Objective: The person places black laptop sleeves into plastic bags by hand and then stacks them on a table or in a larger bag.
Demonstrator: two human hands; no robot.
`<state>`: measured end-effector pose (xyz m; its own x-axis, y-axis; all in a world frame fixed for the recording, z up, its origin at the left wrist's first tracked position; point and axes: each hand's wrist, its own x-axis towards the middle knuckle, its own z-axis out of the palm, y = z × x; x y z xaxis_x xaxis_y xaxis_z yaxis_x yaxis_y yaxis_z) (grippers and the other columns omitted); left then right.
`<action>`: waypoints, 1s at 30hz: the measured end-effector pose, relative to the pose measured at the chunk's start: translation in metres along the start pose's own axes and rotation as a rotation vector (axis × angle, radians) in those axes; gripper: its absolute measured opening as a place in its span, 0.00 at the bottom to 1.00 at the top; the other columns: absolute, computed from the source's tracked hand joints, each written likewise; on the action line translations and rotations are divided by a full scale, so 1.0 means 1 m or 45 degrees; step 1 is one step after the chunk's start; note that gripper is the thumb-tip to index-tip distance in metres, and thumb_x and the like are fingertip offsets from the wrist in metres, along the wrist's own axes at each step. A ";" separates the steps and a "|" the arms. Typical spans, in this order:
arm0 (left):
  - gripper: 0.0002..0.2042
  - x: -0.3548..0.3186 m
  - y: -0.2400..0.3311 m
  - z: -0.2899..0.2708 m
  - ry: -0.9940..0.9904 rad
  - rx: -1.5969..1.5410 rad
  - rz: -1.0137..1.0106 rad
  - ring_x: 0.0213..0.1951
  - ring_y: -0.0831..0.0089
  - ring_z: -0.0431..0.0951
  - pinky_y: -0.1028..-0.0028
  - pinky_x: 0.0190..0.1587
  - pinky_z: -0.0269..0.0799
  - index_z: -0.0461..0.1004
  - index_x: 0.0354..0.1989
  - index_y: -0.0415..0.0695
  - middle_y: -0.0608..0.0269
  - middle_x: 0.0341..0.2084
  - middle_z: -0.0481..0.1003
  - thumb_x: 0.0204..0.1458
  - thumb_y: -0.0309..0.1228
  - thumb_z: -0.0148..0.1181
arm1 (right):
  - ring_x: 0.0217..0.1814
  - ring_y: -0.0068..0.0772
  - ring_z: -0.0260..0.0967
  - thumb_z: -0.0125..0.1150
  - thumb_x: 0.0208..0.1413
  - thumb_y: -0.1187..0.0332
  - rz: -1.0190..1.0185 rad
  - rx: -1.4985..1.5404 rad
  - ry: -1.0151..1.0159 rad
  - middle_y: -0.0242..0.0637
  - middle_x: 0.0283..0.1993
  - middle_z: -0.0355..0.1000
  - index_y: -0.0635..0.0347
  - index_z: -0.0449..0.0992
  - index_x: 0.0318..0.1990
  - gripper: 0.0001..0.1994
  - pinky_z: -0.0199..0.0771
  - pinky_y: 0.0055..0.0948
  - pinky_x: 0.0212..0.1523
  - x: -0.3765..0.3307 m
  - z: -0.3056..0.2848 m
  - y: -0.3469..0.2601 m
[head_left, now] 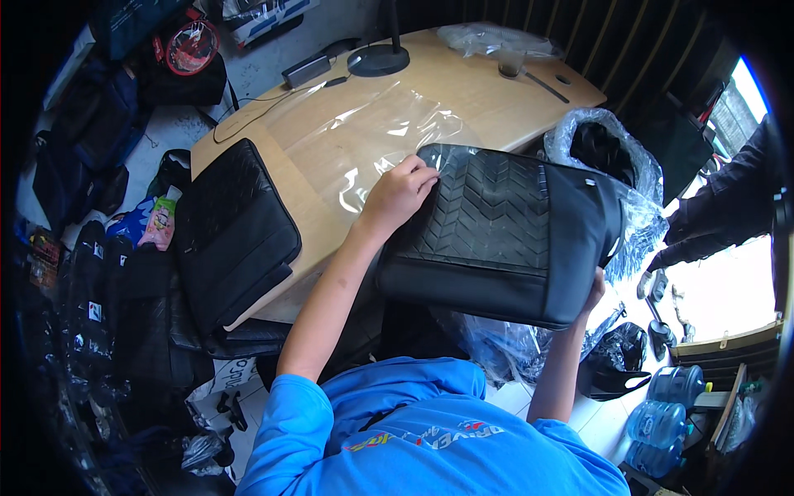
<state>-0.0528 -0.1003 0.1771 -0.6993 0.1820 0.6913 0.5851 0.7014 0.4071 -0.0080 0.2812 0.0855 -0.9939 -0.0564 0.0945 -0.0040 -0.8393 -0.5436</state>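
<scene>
A black backpack (496,215) with a chevron-embossed front panel is tilted over the table's near edge, in front of my body. My right hand (596,291) grips its lower right side, with most of the fingers hidden behind it. At the backpack's upper left edge, the fingers of my left hand (404,192) are pinched together. A clear plastic sheet or bag (397,124) lies flat on the table and reaches that same edge. Whether my left fingertips pinch the plastic or the backpack, I cannot tell.
Another black bag (236,240) lies on the left of the wooden table (488,91). A lamp base (378,60) and a cup (511,64) stand at the back. Crumpled plastic wrapping (645,207) is at the right, with water jugs (657,422) on the floor.
</scene>
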 end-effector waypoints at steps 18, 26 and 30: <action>0.14 -0.011 0.008 -0.043 -0.281 0.444 -0.056 0.29 0.63 0.77 0.66 0.32 0.75 0.74 0.42 0.46 0.64 0.35 0.71 0.45 0.30 0.62 | 0.35 0.43 0.76 0.53 0.40 0.80 0.465 -0.486 0.547 0.51 0.38 0.73 0.77 0.66 0.47 0.21 0.80 0.34 0.39 -0.072 0.033 -0.018; 0.08 -0.049 0.003 -0.052 -0.160 0.622 -0.197 0.27 0.61 0.77 0.66 0.29 0.73 0.74 0.35 0.44 0.59 0.27 0.74 0.47 0.31 0.61 | 0.34 0.41 0.76 0.53 0.44 0.74 0.395 -0.390 0.554 0.52 0.37 0.74 0.78 0.71 0.40 0.15 0.79 0.34 0.40 -0.079 0.042 -0.012; 0.06 -0.059 0.006 -0.060 -0.206 0.637 -0.201 0.24 0.61 0.76 0.67 0.27 0.72 0.74 0.32 0.45 0.61 0.19 0.73 0.48 0.32 0.59 | 0.35 0.41 0.76 0.52 0.45 0.73 0.397 -0.372 0.572 0.51 0.37 0.74 0.77 0.71 0.39 0.15 0.78 0.34 0.42 -0.079 0.054 -0.012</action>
<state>0.0164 -0.1487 0.1747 -0.8402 0.1241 0.5278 0.2289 0.9637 0.1378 0.0767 0.2669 0.1294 -0.9021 0.0116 -0.4313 0.3270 -0.6337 -0.7010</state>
